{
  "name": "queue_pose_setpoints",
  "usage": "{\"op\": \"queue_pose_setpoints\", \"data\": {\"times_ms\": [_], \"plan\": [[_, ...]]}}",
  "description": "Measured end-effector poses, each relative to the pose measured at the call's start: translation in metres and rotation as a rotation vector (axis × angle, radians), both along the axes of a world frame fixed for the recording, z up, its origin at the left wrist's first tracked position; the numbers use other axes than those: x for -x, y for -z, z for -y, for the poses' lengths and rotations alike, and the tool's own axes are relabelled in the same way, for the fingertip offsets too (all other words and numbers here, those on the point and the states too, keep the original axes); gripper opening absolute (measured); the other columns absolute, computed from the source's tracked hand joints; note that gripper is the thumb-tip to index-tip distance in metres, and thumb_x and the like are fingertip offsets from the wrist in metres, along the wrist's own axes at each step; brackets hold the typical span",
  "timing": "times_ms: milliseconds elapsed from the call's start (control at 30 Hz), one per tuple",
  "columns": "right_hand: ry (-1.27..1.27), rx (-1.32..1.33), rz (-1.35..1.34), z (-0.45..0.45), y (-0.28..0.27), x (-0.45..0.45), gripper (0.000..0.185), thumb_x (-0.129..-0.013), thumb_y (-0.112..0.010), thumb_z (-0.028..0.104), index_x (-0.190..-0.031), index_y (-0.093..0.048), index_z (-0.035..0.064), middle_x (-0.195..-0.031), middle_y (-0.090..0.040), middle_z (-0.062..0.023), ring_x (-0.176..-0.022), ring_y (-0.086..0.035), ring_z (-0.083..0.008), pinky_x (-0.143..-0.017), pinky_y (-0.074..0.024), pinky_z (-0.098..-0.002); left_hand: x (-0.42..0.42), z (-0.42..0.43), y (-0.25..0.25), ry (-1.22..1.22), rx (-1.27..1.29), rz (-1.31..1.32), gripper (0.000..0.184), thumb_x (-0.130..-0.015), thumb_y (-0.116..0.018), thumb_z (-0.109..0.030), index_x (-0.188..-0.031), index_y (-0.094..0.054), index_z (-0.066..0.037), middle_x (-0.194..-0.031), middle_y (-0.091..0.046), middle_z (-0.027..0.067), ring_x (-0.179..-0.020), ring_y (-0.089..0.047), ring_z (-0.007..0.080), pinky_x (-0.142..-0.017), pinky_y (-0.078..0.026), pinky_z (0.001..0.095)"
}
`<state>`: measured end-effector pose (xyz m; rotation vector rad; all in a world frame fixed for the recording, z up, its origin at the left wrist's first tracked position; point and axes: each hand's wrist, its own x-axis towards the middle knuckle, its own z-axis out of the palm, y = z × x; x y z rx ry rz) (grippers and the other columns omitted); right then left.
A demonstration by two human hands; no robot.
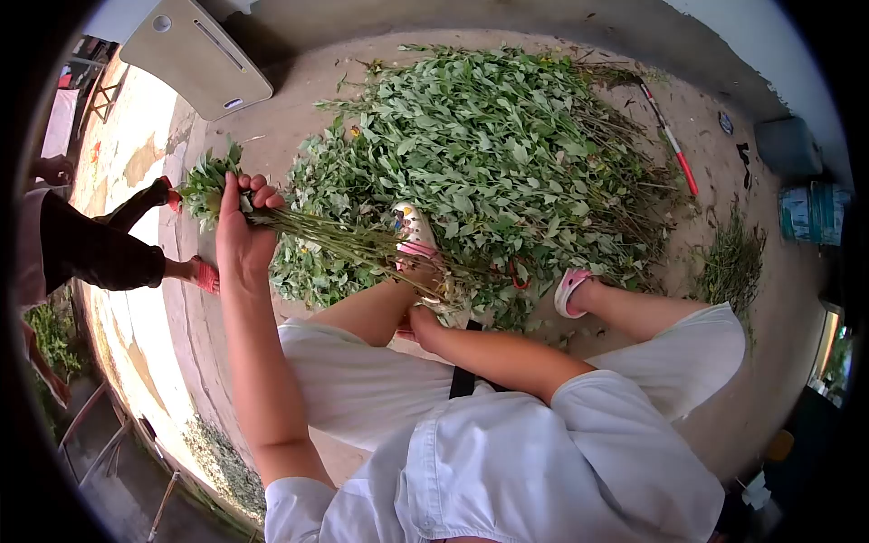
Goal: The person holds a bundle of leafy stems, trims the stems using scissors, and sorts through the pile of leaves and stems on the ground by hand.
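My left hand (246,222) is closed around the leafy end of a bunch of cut green stems (330,233). The bare stems stretch right across to my lower leg and shoe. My right hand (418,328) is low beside the stem ends, next to my shin; its fingers are mostly hidden, so its grip cannot be made out. A large heap of leafy cut plants (489,145) lies on the floor before me, with stem ends pointing mostly right. Among the leaves by my feet shows a small red loop (517,274), partly covered.
A folded tan table (195,59) leans at the back left. A red-and-white stick (668,136) lies right of the heap, near a smaller plant pile (731,262). Blue containers (806,213) stand at far right. Another person in dark trousers (100,240) stands at left.
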<state>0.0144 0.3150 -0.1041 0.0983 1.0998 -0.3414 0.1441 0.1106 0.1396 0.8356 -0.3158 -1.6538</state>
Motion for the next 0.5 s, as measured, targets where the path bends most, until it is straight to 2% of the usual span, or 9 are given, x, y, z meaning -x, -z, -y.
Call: {"op": "queue_pose_setpoints", "data": {"times_ms": [67, 100, 167, 200, 333, 400, 500], "plan": [[0.224, -0.010, 0.030, 0.001, -0.005, -0.010, 0.035, -0.088, -0.034, 0.031, -0.109, -0.046, 0.0057, -0.096, -0.053, -0.0111, -0.085, -0.055, -0.0222, -0.077, -0.0450, -0.0373, 0.003, 0.002, -0.002, 0.012, 0.009, 0.004, 0.022, -0.090, -0.043, -0.026, -0.078, -0.042, -0.007, -0.072, -0.040, 0.0022, -0.058, -0.035, 0.0110, -0.057, -0.035, 0.0247], [0.225, -0.014, 0.028, 0.001, -0.018, -0.009, 0.035, -0.088, -0.034, 0.031, -0.109, -0.046, 0.0057, -0.096, -0.053, -0.0111, -0.085, -0.055, -0.0222, -0.077, -0.0450, -0.0373, 0.004, 0.003, -0.003, 0.013, 0.005, 0.002, 0.022, -0.090, -0.043, -0.026, -0.078, -0.042, -0.007, -0.072, -0.040, 0.0022, -0.058, -0.035, 0.0110, -0.057, -0.035, 0.0247], [0.516, -0.182, 0.308, 0.007, -0.063, -0.006, 0.037, -0.088, -0.034, 0.034, -0.111, -0.044, 0.0060, -0.104, -0.052, -0.0133, -0.095, -0.053, -0.0275, -0.084, -0.0428, -0.0415, 0.006, 0.004, -0.005, 0.038, 0.021, 0.007, 0.022, -0.090, -0.043, -0.025, -0.078, -0.041, -0.007, -0.072, -0.040, 0.0024, -0.058, -0.035, 0.0109, -0.057, -0.035, 0.0245], [0.422, -0.193, 0.305, 0.011, -0.071, 0.000, 0.040, -0.088, -0.035, 0.036, -0.111, -0.044, 0.0058, -0.110, -0.050, -0.0143, -0.103, -0.049, -0.0311, -0.089, -0.0392, -0.0447, 0.008, 0.005, -0.007, 0.035, 0.013, 0.005, 0.022, -0.090, -0.043, -0.025, -0.078, -0.041, -0.007, -0.072, -0.040, 0.0024, -0.058, -0.035, 0.0109, -0.057, -0.035, 0.0245], [0.423, -0.220, 0.434, 0.007, -0.062, 0.002, 0.039, -0.086, -0.035, 0.036, -0.107, -0.046, 0.0051, -0.106, -0.051, -0.0125, -0.102, -0.050, -0.0296, -0.089, -0.0397, -0.0444, 0.010, 0.002, -0.011, 0.042, 0.012, 0.005, 0.021, -0.090, -0.043, -0.024, -0.079, -0.040, -0.007, -0.072, -0.039, 0.0023, -0.058, -0.034, 0.0108, -0.057, -0.034, 0.0245], [0.191, -0.105, 0.105, 0.005, -0.026, -0.002, 0.034, -0.085, -0.036, 0.033, -0.102, -0.047, 0.0053, -0.100, -0.052, -0.0111, -0.095, -0.052, -0.0268, -0.086, -0.0418, -0.0425, 0.013, 0.004, -0.009, 0.035, 0.006, 0.020, 0.020, -0.090, -0.042, -0.023, -0.079, -0.040, -0.006, -0.072, -0.038, 0.0019, -0.057, -0.033, 0.0106, -0.056, -0.034, 0.0243], [0.368, -0.147, 0.205, 0.012, -0.046, 0.004, 0.028, -0.083, -0.038, 0.030, -0.095, -0.048, 0.0067, -0.095, -0.052, -0.0084, -0.087, -0.053, -0.0221, -0.078, -0.0447, -0.0392, 0.012, 0.005, -0.005, 0.050, -0.005, 0.031, 0.020, -0.090, -0.043, -0.024, -0.080, -0.040, -0.007, -0.071, -0.038, 0.0017, -0.057, -0.032, 0.0099, -0.054, -0.033, 0.0237]]}}
